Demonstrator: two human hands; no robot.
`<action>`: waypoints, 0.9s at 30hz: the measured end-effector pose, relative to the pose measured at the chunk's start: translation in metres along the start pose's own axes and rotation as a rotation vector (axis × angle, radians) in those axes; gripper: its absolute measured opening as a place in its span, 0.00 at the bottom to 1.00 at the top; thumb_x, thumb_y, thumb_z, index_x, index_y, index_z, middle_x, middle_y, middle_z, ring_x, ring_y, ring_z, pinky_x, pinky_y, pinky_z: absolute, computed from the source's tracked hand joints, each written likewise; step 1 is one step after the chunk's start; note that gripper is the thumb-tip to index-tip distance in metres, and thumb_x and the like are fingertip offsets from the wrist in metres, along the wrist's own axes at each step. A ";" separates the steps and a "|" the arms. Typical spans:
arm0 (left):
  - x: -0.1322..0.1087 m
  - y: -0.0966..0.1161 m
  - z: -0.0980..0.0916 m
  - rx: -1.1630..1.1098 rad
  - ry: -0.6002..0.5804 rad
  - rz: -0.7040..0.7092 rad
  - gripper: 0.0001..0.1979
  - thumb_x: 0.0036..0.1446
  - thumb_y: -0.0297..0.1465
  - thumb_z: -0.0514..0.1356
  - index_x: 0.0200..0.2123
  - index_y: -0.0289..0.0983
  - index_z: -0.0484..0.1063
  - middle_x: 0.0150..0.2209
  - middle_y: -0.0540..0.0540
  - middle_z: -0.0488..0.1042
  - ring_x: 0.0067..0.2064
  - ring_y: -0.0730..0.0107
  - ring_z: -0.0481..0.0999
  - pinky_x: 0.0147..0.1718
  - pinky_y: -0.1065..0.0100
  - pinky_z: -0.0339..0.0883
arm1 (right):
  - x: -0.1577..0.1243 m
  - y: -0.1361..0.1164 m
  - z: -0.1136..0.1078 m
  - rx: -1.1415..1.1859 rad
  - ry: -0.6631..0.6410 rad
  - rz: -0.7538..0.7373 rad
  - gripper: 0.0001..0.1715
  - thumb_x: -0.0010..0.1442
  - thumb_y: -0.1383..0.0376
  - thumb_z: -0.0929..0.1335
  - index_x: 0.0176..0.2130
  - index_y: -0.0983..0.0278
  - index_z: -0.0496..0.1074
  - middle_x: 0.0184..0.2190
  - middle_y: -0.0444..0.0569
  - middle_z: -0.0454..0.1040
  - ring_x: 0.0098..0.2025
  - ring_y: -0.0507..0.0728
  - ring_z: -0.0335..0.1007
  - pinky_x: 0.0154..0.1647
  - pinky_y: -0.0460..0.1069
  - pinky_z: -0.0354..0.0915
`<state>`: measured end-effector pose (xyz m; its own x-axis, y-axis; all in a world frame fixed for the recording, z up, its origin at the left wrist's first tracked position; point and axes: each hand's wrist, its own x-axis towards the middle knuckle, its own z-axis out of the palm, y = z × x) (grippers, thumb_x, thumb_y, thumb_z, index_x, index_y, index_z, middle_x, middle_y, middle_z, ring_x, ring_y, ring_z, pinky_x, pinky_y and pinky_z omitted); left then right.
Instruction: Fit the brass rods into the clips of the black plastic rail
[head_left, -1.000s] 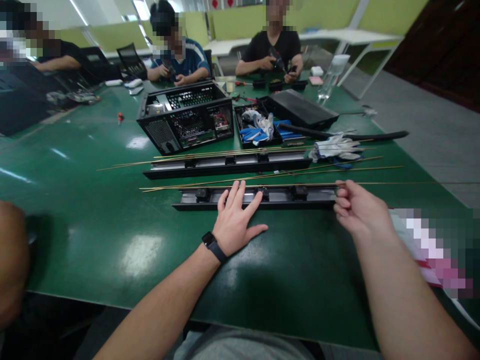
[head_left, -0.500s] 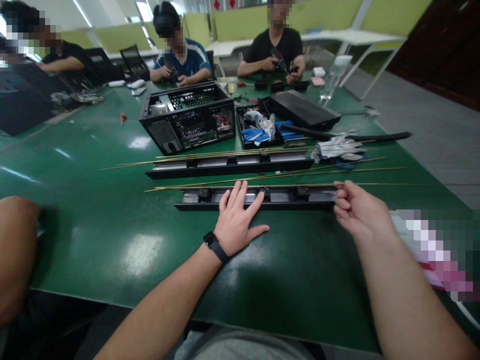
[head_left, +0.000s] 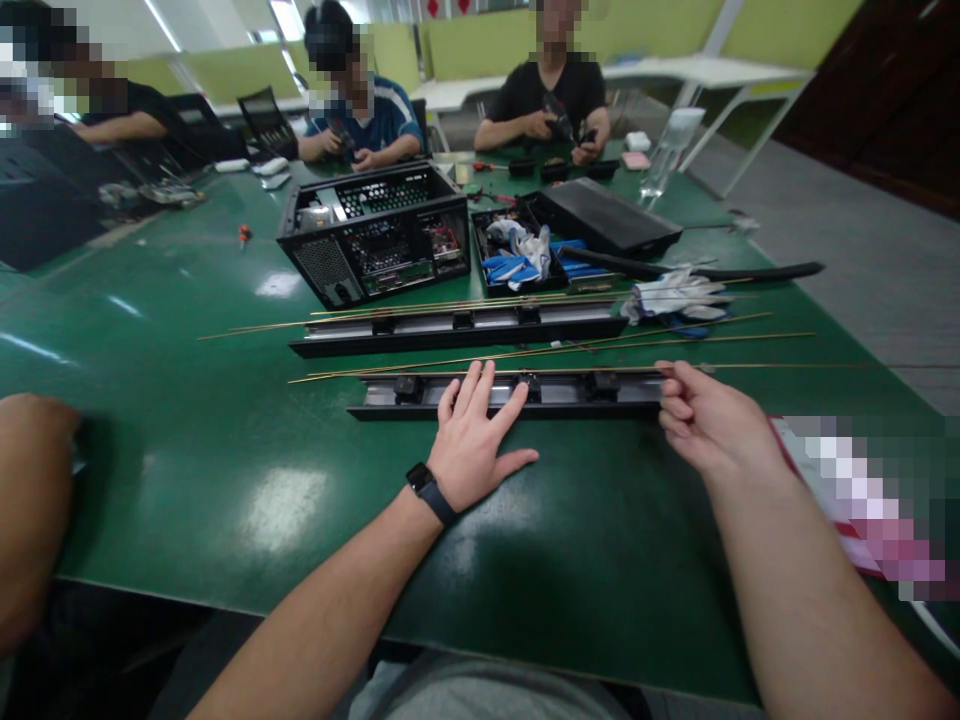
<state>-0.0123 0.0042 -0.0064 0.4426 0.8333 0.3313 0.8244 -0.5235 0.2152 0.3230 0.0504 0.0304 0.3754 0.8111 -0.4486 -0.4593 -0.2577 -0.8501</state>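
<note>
My left hand (head_left: 474,440), with a dark watch on the wrist, lies flat with fingers spread across the middle of the near black rail (head_left: 420,411). Small black blocks (head_left: 602,385) sit in the rail's grey channel. At the rail's right end, my right hand (head_left: 701,415) is closed in a pinch on a thin brass rod (head_left: 825,366), which runs out to the right and along the rail's back edge. Just behind, other thin brass rods (head_left: 600,342) lie crossed on the table. A second black rail (head_left: 465,335) lies parallel, farther back.
A black computer case (head_left: 375,240) stands behind the rails. Beside it are a black tray with gloves (head_left: 517,255), more gloves (head_left: 679,297) and a black tube (head_left: 772,272). Several people sit around the green table (head_left: 187,450); one person's arm (head_left: 34,480) rests at left.
My right hand has slid slightly left along the near rail with the brass rod. My left hand stays where it was.
</note>
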 end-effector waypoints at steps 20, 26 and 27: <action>0.001 0.001 -0.002 0.000 -0.022 -0.012 0.48 0.70 0.50 0.80 0.86 0.47 0.71 0.90 0.24 0.57 0.91 0.25 0.54 0.85 0.27 0.54 | -0.012 -0.011 0.007 0.007 0.092 0.015 0.14 0.83 0.71 0.70 0.41 0.61 0.75 0.26 0.36 0.63 0.17 0.44 0.50 0.12 0.41 0.45; 0.000 0.001 -0.001 0.002 -0.011 0.004 0.47 0.71 0.51 0.80 0.85 0.46 0.71 0.89 0.22 0.58 0.91 0.26 0.55 0.84 0.27 0.56 | -0.014 -0.018 0.005 0.017 0.145 -0.008 0.18 0.85 0.73 0.65 0.40 0.61 0.73 0.27 0.37 0.61 0.16 0.45 0.50 0.11 0.41 0.46; 0.000 0.001 -0.001 0.003 -0.009 0.003 0.47 0.71 0.51 0.79 0.86 0.46 0.71 0.89 0.22 0.58 0.91 0.26 0.55 0.84 0.27 0.55 | -0.014 -0.019 0.004 0.017 0.149 -0.009 0.18 0.85 0.73 0.65 0.40 0.61 0.73 0.27 0.37 0.61 0.16 0.44 0.50 0.10 0.41 0.46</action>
<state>-0.0117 0.0038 -0.0054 0.4486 0.8331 0.3236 0.8240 -0.5257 0.2114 0.3231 0.0461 0.0539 0.4944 0.7258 -0.4783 -0.4684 -0.2411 -0.8500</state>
